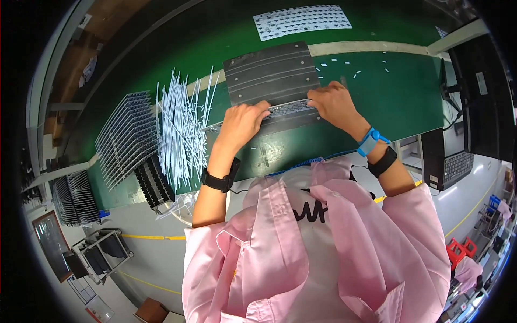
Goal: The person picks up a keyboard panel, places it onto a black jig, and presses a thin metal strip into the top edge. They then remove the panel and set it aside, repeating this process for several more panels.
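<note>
A dark grey plate (272, 70) with grooves across it and small studs lies on the green bench in front of me. Along its near part runs a narrow circuit board strip (291, 109), crowded with small parts too fine to tell apart. My left hand (242, 123) has its fingers closed at the strip's left part. At the right end my right hand (335, 105) pinches the strip between thumb and fingers. Both hands rest low over the plate, and the fingers hide parts of the strip. A blue strap (369, 142) circles my right wrist.
Left of the plate lies a loose heap of thin white sticks (180, 129), beside stacked board strips (126, 137) and a black slotted rack (154, 183). Small white bits (354, 74) are scattered at the right. A patterned sheet (301, 22) lies at the back; a keyboard (458, 168) stands right.
</note>
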`<state>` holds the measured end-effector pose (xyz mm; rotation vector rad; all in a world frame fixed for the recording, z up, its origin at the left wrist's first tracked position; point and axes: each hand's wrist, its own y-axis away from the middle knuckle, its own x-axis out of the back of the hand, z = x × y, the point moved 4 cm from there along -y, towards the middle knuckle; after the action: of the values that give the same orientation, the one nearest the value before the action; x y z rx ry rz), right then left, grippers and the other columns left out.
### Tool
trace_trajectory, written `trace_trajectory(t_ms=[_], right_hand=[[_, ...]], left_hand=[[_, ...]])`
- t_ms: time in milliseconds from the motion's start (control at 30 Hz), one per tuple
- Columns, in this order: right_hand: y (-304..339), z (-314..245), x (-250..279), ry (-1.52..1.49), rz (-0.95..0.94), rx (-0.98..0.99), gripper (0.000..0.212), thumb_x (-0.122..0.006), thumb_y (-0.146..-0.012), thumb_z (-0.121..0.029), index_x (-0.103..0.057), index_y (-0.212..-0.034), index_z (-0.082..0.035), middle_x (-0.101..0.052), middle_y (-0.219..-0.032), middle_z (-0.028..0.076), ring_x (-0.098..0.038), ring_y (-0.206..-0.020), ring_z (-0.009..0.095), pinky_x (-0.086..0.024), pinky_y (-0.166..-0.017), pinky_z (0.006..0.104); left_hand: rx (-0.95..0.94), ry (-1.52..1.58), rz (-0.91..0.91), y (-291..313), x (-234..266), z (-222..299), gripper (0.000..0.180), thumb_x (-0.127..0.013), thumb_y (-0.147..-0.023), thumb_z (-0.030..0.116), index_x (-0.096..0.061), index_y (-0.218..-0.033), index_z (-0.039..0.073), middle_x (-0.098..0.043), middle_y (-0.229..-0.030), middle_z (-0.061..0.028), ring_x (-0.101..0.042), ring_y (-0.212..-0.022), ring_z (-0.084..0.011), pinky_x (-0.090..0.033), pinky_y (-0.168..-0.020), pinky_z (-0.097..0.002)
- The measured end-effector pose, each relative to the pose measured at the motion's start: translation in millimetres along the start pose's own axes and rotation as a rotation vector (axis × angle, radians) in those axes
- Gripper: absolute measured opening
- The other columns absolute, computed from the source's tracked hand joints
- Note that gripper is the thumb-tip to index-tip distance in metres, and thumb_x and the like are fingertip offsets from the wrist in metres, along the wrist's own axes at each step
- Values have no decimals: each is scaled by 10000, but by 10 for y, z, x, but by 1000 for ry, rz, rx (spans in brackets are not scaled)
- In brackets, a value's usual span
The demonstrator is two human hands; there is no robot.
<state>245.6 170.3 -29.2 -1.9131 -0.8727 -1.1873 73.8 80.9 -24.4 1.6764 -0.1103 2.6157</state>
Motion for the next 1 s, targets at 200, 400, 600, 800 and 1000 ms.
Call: trace_trajectory(t_ms=[200,400,600,800,1000], right_hand=[[12,-61,-22,33,8,8,102,-565,-727,-143,-488,-697,-84,-554,-653,60,-548,-649,240,-402,-668,360],[136,-108,-70,72,19,-30,109,-582,-704,-136,-483,-685,-94,-547,-657,63,-539,-648,237,-380,-627,351],[-675,766,-550,2,-90,-4,227,-636,-660,-250,-544,-759,-67,-573,-735,102,-543,-717,277,-377,-698,390],[-1004,940,-664,-39,-449,-68,230,-627,-692,-264,-586,-805,-67,-574,-663,127,-544,-713,332,-414,-652,407],[-416,737,300,-7,117,-161,140,-598,-736,-190,-563,-773,-60,-524,-594,117,-499,-527,297,-394,-506,366]], left_hand=[[-7,88,92,111,78,-43,161,-556,-770,242,-544,-816,89,-579,-662,-118,-558,-631,-314,-420,-518,-397],[76,23,44,262,14,-323,232,-593,-749,278,-576,-842,65,-599,-721,-112,-565,-648,-312,-437,-537,-378],[-18,-21,176,-400,-16,-888,304,-623,-719,331,-577,-795,40,-589,-699,-138,-564,-671,-321,-436,-557,-358],[301,68,-261,-618,-174,-1211,308,-647,-699,316,-564,-803,37,-562,-677,-139,-549,-667,-325,-432,-605,-377],[488,269,497,54,354,-1223,184,-621,-726,119,-555,-850,0,-569,-801,-127,-543,-782,-266,-420,-702,-352]])
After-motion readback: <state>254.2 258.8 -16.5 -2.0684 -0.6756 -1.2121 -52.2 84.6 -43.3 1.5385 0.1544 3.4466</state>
